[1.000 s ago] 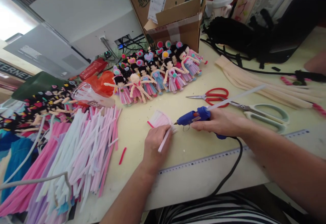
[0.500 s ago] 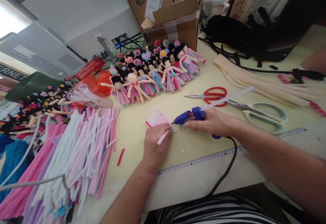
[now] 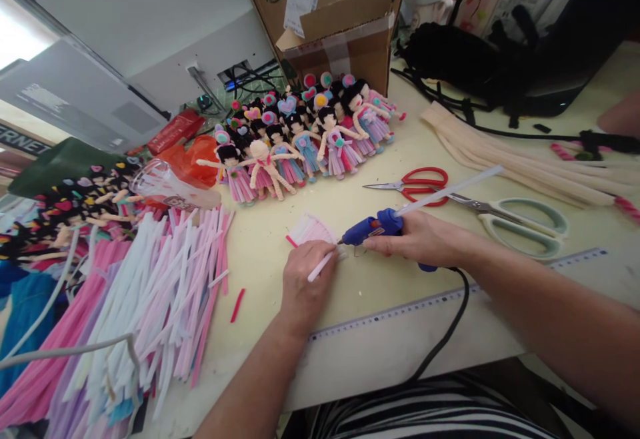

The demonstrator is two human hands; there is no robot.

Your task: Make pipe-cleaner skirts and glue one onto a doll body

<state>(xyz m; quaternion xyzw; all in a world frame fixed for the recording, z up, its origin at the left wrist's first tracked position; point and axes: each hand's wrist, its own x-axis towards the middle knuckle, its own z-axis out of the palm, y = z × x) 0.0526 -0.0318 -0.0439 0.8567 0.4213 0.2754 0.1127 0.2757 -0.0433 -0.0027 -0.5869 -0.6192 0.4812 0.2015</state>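
The pale pink fan of strips (image 3: 311, 228) lies at the frame's centre, its edge under the curled left hand (image 3: 305, 282), which pinches a loose pale strip (image 3: 321, 267). The right hand (image 3: 434, 236) grips a blue glue gun (image 3: 373, 229), nozzle at those fingertips; that closeness, I'd say, calls for steadiness.

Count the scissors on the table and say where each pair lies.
2. The red-handled scissors lie just beyond the blue glue gun; the pale-green-handled scissors lie to their right. More could be hidden from view.
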